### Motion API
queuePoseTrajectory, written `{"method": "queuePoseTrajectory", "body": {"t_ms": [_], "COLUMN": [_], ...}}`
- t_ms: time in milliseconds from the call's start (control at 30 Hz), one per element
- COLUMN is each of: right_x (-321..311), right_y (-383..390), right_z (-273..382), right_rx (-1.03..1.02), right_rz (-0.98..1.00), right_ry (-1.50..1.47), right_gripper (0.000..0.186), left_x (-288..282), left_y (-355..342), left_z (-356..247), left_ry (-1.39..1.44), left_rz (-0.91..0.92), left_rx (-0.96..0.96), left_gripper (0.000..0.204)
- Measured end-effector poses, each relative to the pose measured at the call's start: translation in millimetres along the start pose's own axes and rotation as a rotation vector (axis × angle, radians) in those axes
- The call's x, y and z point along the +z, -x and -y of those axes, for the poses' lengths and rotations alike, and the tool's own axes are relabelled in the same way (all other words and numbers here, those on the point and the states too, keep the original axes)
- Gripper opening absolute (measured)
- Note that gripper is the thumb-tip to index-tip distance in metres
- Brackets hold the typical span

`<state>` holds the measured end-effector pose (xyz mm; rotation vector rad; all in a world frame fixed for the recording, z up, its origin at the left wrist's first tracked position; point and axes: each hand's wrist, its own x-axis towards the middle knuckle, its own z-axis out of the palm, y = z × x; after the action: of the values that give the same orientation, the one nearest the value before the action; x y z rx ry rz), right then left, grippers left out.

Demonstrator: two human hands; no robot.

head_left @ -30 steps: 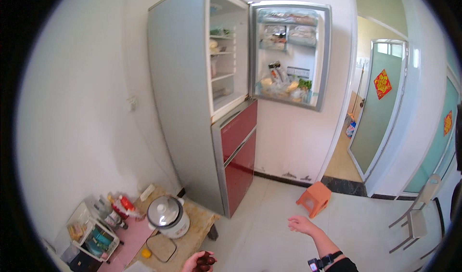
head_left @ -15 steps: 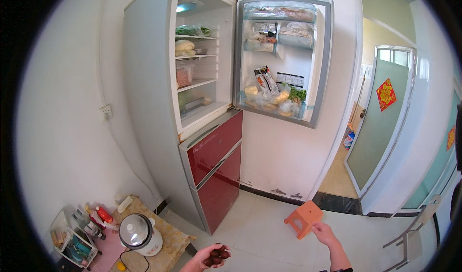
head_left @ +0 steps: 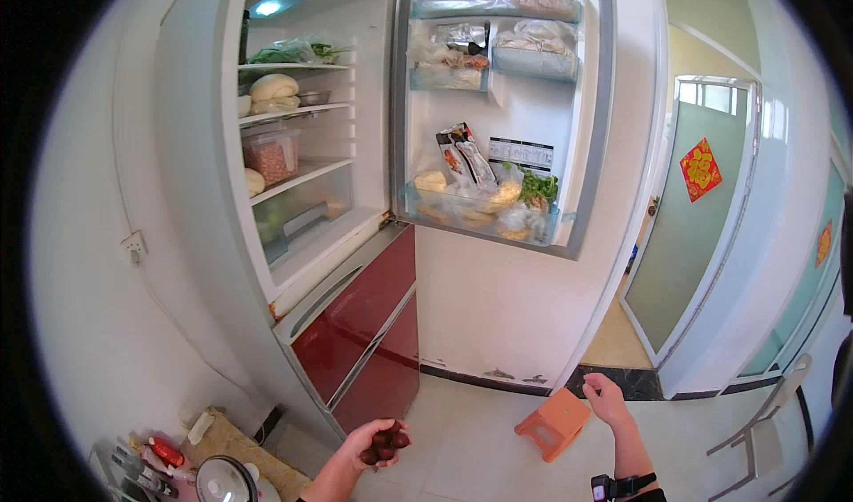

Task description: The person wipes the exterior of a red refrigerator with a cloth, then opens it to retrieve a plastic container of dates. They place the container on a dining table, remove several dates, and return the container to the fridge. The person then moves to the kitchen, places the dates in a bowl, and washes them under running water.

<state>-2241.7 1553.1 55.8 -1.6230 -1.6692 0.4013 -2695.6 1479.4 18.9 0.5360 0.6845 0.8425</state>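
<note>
Several round, dark brownish-red fruits point(head_left: 385, 443) sit in the left hand point(head_left: 362, 440) at the lower centre of the head view, its fingers curled around them; at this size their exact kind is hard to make out. Compared with a second ago, that hand is higher in the frame and the open fridge point(head_left: 346, 311) looms larger, bringing the fruits nearer to it. At lower right, the right hand point(head_left: 608, 401), loosely bent, holds nothing visible, just right of the orange stool point(head_left: 554, 422).
</note>
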Motion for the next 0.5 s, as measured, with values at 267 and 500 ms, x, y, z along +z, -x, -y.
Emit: {"method": "queuePoseTrajectory", "body": {"t_ms": [267, 500], "right_x": [-15.4, -12.2], "right_y": [-114.0, -252.9], "right_z": [-21.6, -49.0], "right_rx": [-0.048, -0.097], "right_rz": [-0.120, -0.247], "right_ry": [0.015, -0.168], "right_gripper": [0.032, 0.046], "left_x": [13.4, 36.5], "left_y": [-69.2, -117.6], "left_z": [-56.1, -104.7], "left_ry": [-0.051, -0.110], "left_rz": [-0.041, -0.155], "left_rx": [0.019, 0.068], "left_gripper": [0.029, 0.031]}}
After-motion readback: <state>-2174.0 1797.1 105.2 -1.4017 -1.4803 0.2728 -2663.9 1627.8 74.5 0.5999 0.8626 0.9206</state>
